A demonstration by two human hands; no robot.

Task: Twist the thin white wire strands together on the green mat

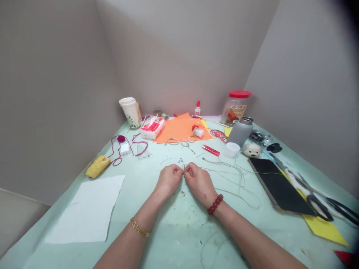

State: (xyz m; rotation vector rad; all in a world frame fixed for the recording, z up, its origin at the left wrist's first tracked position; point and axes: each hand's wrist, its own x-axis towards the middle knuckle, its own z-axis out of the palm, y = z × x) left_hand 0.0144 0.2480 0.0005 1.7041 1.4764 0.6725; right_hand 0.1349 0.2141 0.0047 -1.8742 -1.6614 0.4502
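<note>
Near the middle of the pale green table, my left hand (169, 180) and my right hand (199, 183) meet, fingertips almost touching. Both are closed in a pinch on thin green cord, with a small knotted or beaded bit between them that is too small to make out. Loose strands of the green cord (239, 183) trail to the right of my right hand, one reaching over the phone. Tiny dark scraps (183, 193) lie just below my hands. A red lighter (211, 150) rests beyond my right hand.
White paper (86, 211) lies left, below a yellow corn-shaped item (97, 166). A tissue pack (153, 127), orange sheets (179, 129) and a cup (130, 113) stand or lie behind. Rightward are a grey bottle (241, 131), lidded jar (236, 108), phone (282, 186) and scissors (319, 207).
</note>
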